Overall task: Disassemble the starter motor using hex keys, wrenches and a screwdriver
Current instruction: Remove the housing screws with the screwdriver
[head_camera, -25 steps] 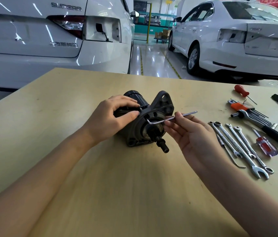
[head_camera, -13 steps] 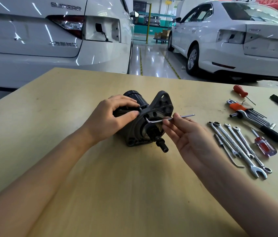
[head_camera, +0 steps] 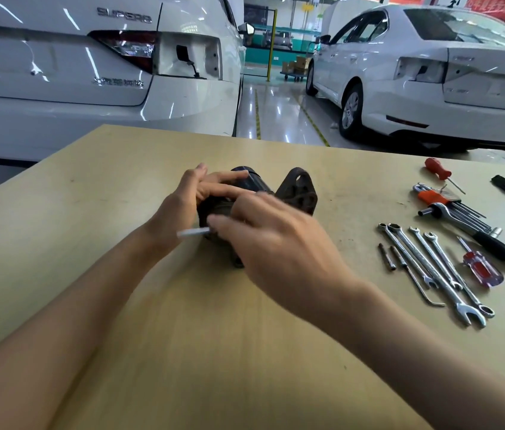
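Note:
The dark starter motor [head_camera: 296, 192] lies on the wooden table [head_camera: 90, 187], its mounting flange pointing up to the right. My left hand [head_camera: 189, 200] grips the motor's black cylindrical body from the left. My right hand [head_camera: 273, 243] is palm down over the front of the motor and hides most of it. It holds a silver hex key [head_camera: 192, 233], whose blurred long end sticks out to the left past my fingers. The key's short end and the screw are hidden under my hand.
Right of the motor lie several combination wrenches [head_camera: 431, 265], a loose hex key [head_camera: 415, 280], a red clear-handled screwdriver [head_camera: 479, 268], a ratchet wrench [head_camera: 474, 234], an orange hex key set [head_camera: 437, 198] and a red screwdriver [head_camera: 439, 170]. Two white cars stand behind the table.
My right hand has turned over and swung left across the motor's front, bringing the hex key's long end from the right side to the left. My left hand keeps its grip.

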Motion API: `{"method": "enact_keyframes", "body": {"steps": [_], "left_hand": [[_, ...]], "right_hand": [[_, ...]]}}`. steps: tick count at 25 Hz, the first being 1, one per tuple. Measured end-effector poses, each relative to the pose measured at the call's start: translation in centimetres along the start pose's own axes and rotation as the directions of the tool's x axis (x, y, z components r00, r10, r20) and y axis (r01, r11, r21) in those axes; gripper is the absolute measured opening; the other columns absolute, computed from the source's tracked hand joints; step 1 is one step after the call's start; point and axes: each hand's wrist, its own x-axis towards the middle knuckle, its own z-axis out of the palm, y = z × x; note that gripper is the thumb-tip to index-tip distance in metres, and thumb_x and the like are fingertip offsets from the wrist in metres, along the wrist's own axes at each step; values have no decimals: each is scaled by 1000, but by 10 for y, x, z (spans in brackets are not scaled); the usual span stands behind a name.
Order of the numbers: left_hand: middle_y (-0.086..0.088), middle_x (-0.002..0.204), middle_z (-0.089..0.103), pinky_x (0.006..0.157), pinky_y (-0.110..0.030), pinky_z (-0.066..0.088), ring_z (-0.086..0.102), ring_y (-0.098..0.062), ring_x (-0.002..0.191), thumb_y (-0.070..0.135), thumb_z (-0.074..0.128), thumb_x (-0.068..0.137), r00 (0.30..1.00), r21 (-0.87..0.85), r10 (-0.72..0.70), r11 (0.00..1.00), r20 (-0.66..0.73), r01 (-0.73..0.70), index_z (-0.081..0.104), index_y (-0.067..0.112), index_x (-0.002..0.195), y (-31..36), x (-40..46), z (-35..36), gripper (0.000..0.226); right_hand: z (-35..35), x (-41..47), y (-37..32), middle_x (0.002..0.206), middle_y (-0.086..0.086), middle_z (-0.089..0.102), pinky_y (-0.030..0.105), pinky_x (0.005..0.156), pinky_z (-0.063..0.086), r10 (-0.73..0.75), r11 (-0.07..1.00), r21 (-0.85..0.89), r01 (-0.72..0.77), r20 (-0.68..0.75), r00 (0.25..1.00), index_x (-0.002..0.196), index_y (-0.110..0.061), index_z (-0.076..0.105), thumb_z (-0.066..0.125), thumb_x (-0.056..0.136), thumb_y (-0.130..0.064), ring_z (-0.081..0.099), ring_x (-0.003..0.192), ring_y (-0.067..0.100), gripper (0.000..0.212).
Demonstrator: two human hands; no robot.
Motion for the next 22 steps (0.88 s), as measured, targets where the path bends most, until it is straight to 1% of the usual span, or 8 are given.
{"method": "enact_keyframes", "body": {"steps": [4, 6, 8, 10, 12, 15, 18, 22], "left_hand": [[10, 141, 52, 111, -25, 32, 49, -5, 127, 31, -1, 103, 999, -2, -30, 1000, 15, 30, 68, 1, 109, 0, 0, -3, 75], [9, 138, 54, 104, -18, 37, 52, -3, 123, 30, 1, 103, 1000, 0, -26, 1000, -5, 26, 68, 3, 109, 2, 0, 3, 73], [15, 128, 59, 93, -9, 41, 55, 4, 115, 28, 2, 104, 999, 32, -12, 999, -44, 13, 67, 5, 109, 6, -1, 8, 69], [19, 121, 61, 93, -9, 41, 55, 4, 114, 27, 3, 104, 996, 74, -2, 997, -84, 8, 68, 8, 109, 7, -1, 12, 68], [14, 127, 59, 98, -14, 40, 53, 1, 117, 27, 5, 105, 992, 101, 15, 995, -122, -3, 70, 9, 104, 6, -2, 15, 67], [7, 136, 54, 105, -28, 39, 51, -7, 123, 27, 9, 105, 988, 115, 34, 993, -150, -16, 72, 12, 97, 3, -1, 16, 66], [7, 136, 55, 105, -33, 39, 50, -9, 125, 27, 10, 105, 987, 140, 33, 990, -158, -10, 73, 14, 95, 2, -1, 15, 66], [7, 132, 58, 108, -34, 38, 52, -7, 122, 26, 10, 105, 988, 141, 36, 990, -153, -14, 74, 14, 94, 1, -1, 15, 66]], "right_hand": [[6, -17, 1, 80, -2, 56, 27, 68, 40, -155, 946, -257, 196, 171, 973, 88, -19, 72, 41, 87, -7, 54, 77, 18, 33], [2, -21, 7, 80, 2, 60, 28, 68, 42, -133, 984, -104, 141, 84, 988, 93, -15, 74, 53, 87, 0, 55, 75, 20, 26], [-4, -27, 13, 82, 4, 65, 24, 69, 46, 106, 953, 294, -69, -111, 988, 95, -10, 74, 66, 85, 0, 59, 74, 16, 16], [-14, -32, 21, 78, -1, 69, 19, 70, 50, 523, 685, 669, -287, -177, 834, 91, -13, 70, 66, 86, -5, 64, 70, 9, 11], [-21, -34, 31, 74, 4, 70, 23, 66, 54, 810, 238, 907, -347, 12, 586, 88, -10, 65, 61, 89, -5, 66, 63, 13, 7], [-20, -34, 41, 71, 13, 66, 27, 64, 56, 858, -259, 922, -289, 357, 370, 86, -3, 59, 55, 92, -3, 65, 58, 17, 8], [-12, -32, 41, 67, 10, 66, 26, 65, 58, 812, -430, 877, -216, 480, 333, 87, -2, 56, 53, 93, 0, 67, 60, 18, 6], [-10, -31, 38, 68, 11, 67, 26, 62, 57, 796, -462, 866, -191, 499, 341, 89, -1, 56, 53, 92, 1, 69, 63, 20, 4]]}}
